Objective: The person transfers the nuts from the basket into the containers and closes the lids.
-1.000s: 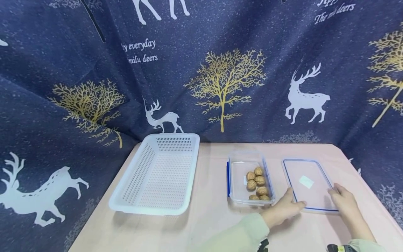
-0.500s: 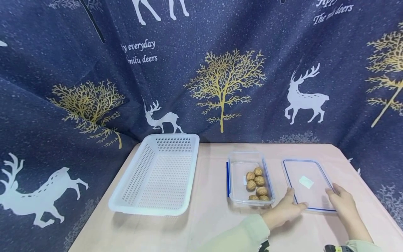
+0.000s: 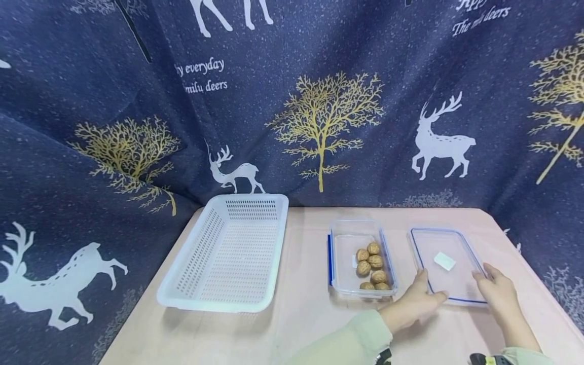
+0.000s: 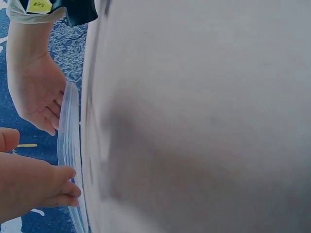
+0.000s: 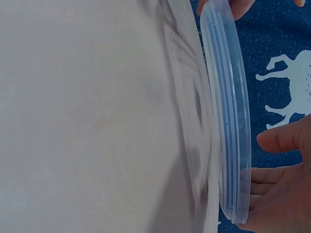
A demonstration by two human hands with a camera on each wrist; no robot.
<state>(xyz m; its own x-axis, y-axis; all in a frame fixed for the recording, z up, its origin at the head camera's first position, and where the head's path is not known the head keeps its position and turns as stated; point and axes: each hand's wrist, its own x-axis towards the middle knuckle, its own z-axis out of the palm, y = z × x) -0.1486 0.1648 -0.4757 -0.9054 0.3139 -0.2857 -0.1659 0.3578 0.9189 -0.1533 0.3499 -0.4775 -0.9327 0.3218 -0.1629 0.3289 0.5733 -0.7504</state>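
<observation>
Lid [image 3: 444, 263]: clear glossy plastic, blue seal. Basket [image 3: 232, 253]: white perforated plastic. Walnuts [image 3: 373, 263]: rough shells. Backdrop [image 3: 292, 101]: printed cloth.

The clear rectangular lid [image 3: 444, 264] with a blue rim seal and a white sticker sits near the table's front right corner, its near edge tilted slightly up off the table.

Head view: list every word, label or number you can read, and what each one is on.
"y everyday" over "milu deers": white script on the curtain, upper left; the first word is cut by a fold.
"The m.. deers": white script on the curtain, top right; middle word blurred, and the line above it is cut off by the frame.
White sticker on the lid: nothing readable.
Yellow tag at the wrist: too small to read.
</observation>
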